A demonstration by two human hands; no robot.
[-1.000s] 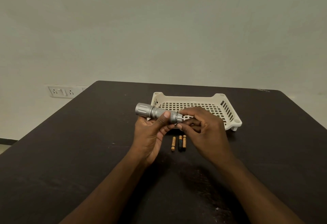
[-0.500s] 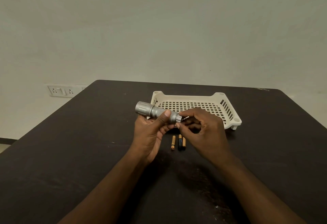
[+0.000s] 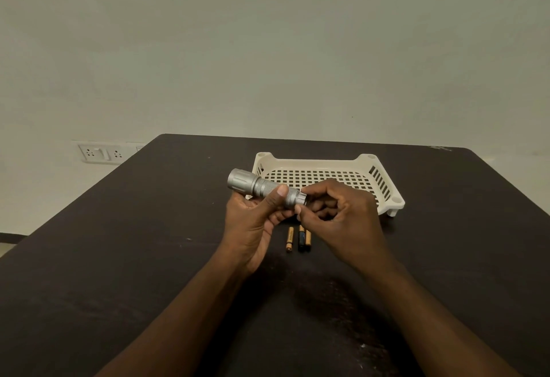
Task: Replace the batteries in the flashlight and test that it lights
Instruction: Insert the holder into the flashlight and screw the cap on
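Observation:
A silver flashlight (image 3: pixel 258 186) is held above the dark table, head pointing up-left. My left hand (image 3: pixel 253 222) grips its knurled body from below, thumb lying across the barrel. My right hand (image 3: pixel 339 216) has its thumb and fingertips curled around the tail end of the flashlight (image 3: pixel 300 199). Three small batteries (image 3: pixel 299 239) lie side by side on the table just below the hands, two gold and black, one dark.
A cream perforated plastic tray (image 3: pixel 390 202) sits on the table behind my hands. The dark table (image 3: pixel 148 257) reaches a pale wall with a socket plate (image 3: pixel 99 153) at the left.
My right hand's fingers have shifted slightly around the flashlight's tail end. The flashlight, batteries and left hand stay almost in place.

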